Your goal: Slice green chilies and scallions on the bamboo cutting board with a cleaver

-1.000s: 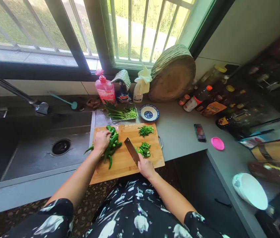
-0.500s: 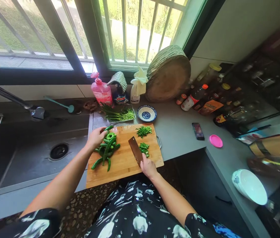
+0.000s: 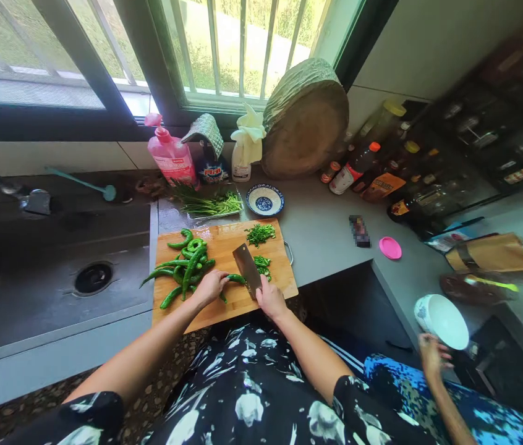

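My left hand (image 3: 212, 287) is closed on a green chili pepper (image 3: 236, 279), whose tip points right at the blade. In my right hand (image 3: 271, 298) is a cleaver (image 3: 246, 267), upright on its edge beside that tip. Both are over the wooden cutting board (image 3: 217, 316). A heap of whole green peppers (image 3: 191, 266) lies on the board's left half. Right of the blade sits a small pile of cut pepper (image 3: 262, 267), partly hidden by the cleaver, and farther back a pile of chopped greens (image 3: 260, 233).
Behind the board are a tray of green stalks (image 3: 217, 204), a blue-patterned dish (image 3: 265, 201) and a pink pump bottle (image 3: 172, 157). The sink (image 3: 122, 247) lies left. At right, another person's hand (image 3: 433, 355) is near a white bowl (image 3: 447, 321).
My left hand has moved right and nearer, from the board's far left corner to beside the cleaver, with a pepper in it. Another person's arm has come into view at right.
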`<state>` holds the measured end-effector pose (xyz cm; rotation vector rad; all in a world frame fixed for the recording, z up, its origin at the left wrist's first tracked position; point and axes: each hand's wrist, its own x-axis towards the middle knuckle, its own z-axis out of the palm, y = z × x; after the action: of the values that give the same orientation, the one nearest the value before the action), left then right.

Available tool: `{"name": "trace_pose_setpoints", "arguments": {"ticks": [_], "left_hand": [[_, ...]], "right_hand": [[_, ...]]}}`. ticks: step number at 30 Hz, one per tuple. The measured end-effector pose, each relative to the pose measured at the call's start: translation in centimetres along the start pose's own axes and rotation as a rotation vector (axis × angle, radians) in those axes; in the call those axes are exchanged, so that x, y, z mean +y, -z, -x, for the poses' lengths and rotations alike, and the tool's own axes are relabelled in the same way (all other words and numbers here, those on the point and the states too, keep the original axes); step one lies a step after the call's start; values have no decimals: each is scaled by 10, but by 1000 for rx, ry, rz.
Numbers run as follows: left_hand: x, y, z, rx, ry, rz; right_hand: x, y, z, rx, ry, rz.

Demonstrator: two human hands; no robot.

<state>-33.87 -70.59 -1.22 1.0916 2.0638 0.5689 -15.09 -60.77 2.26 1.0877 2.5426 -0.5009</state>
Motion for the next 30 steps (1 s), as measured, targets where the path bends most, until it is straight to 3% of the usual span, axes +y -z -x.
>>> {"name": "trace_pose_setpoints", "arguments": {"ticks": [4,8,12,19,25,30], "left_hand": [[-5,-14,3,212,-295,-317],[-11,-28,3,222,-602,-370],[-31,-38,-8,219,-731,-351],[-60,-50,-23,221,-777,-308],[-58,-54,-20,220,-764,-269],[-54,-51,-17,226,-754,-275]], "right_hand": [[-4,2,2,5,-4,13],[-7,6,4,3,-3,18],[-12,12,11,6,24,47],[-21,14,23,37,84,104],[-28,8,32,-3,85,162],[-41,4,11,15,96,159]]}}
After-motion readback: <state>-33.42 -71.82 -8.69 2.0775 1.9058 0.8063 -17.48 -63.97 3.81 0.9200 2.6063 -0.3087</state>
